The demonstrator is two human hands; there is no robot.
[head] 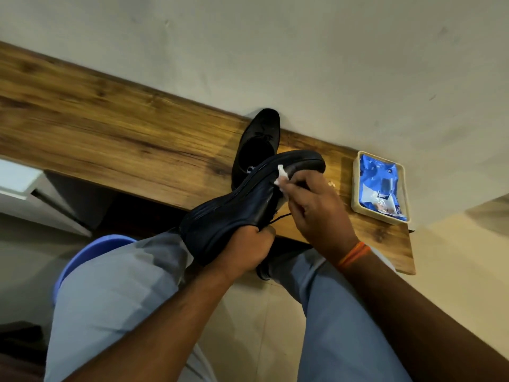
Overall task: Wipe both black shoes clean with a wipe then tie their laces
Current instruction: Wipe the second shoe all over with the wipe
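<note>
My left hand (245, 249) grips the heel of the shoe (248, 202) at frame centre, sole turned up for cleaning. My right hand (316, 213) pinches the wipe (281, 176) against it.

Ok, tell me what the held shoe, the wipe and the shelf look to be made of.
Held shoe: looks like smooth black leather or a leather look-alike, going by its dull sheen and creases; the ribbed sole seems to be rubber.
Wipe: a soft white crumpled sheet, probably non-woven tissue.
Shelf: brown wood grain with a slight gloss, either wood or a laminate print.
</note>
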